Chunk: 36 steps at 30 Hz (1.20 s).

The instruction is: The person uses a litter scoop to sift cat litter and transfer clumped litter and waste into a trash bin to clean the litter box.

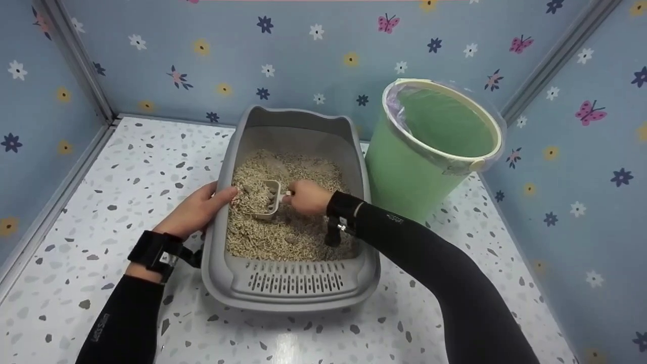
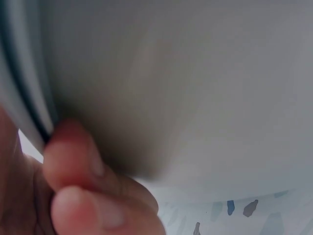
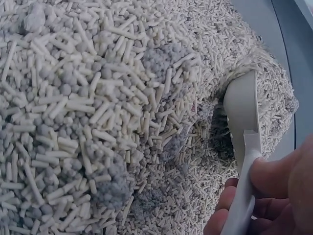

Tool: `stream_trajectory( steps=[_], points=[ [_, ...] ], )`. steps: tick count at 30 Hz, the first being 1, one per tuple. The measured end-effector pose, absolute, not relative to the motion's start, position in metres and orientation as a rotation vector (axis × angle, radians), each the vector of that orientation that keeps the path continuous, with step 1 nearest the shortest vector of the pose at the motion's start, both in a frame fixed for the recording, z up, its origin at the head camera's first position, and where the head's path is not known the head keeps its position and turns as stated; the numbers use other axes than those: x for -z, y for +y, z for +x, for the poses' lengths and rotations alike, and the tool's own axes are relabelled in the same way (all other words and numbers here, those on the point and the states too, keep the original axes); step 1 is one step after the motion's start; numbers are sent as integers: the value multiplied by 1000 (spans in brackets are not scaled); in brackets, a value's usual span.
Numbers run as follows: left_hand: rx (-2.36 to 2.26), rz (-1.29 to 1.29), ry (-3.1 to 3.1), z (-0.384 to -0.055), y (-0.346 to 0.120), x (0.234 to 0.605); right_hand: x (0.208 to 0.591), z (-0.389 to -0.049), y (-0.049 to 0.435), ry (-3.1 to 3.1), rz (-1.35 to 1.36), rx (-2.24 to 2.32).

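A grey litter box (image 1: 290,302) stands on the floor, partly filled with pellet litter (image 1: 273,242). My right hand (image 1: 309,197) grips the handle of a pale litter scoop (image 1: 279,199), whose slotted head lies in the litter near the left wall. Litter and some darker lumps sit in the scoop. In the right wrist view the scoop (image 3: 242,107) is tilted on edge, and grey clumps (image 3: 164,58) show among the pellets. My left hand (image 1: 202,210) holds the box's left rim, thumb on top; in the left wrist view its curled fingers (image 2: 73,161) are under the rim.
Right of the box stands a green bin (image 1: 404,177) lined with a thin translucent bag (image 1: 397,103), close to the box's side. Blue flower-patterned walls (image 1: 303,55) enclose the speckled white floor (image 1: 151,167) at the back and both sides.
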<state>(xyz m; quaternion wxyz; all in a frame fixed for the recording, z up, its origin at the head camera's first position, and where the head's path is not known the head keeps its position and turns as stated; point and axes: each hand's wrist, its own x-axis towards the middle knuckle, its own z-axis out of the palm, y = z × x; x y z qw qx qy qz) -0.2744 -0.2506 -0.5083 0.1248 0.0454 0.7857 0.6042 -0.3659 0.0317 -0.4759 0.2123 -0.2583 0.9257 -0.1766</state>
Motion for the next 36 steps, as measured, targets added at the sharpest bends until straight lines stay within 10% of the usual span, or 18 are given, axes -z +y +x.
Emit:
stream_trajectory(
  steps=[36],
  points=[
    [-1717,109,2323,-274,-252,507,466,-363,36,2537,-696,630]
  ],
)
